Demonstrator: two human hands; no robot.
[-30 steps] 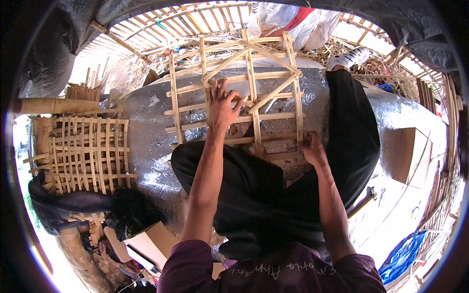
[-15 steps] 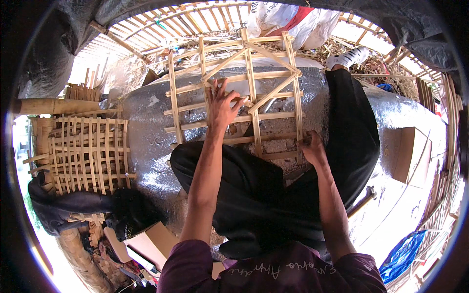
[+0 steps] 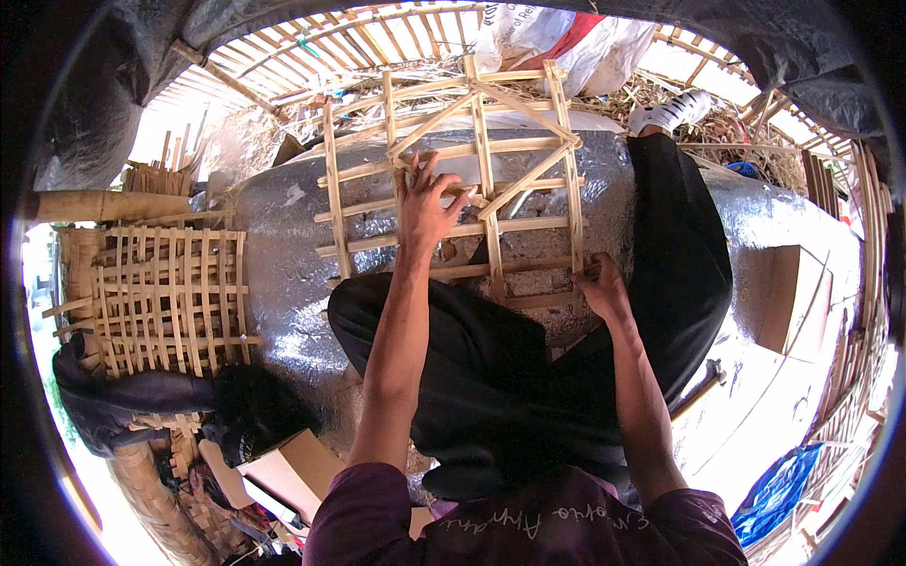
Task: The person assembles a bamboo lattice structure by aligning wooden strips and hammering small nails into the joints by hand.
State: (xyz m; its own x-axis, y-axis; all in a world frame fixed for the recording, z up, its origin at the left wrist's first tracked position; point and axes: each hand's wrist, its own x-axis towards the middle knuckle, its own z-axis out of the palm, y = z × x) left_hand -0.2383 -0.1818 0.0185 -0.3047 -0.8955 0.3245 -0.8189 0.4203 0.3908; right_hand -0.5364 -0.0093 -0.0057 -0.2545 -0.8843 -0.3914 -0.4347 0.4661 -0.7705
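Toward twelve o'clock from the purple shirt (image 3: 538,524), a bamboo lattice (image 3: 482,148) is lying, its uprights running six to twelve. The left hand (image 3: 434,200) is resting nearer its middle, fingers spread and bent; whether it's gripping, I can't tell. At four o'clock from it, the right hand (image 3: 606,286) is resting half-curled at the lattice's near corner, its forearm (image 3: 642,382) pointing just past eleven.

Beneath me the floor is spread with a shiny, wrinkled silver sheet (image 3: 283,274). The slatted frame (image 3: 480,141) lies over it in front of me; how much of it touches, I can't tell. To my right, a hammer (image 3: 698,390) rests beside my knee, and a cardboard box (image 3: 796,297) sits farther out.
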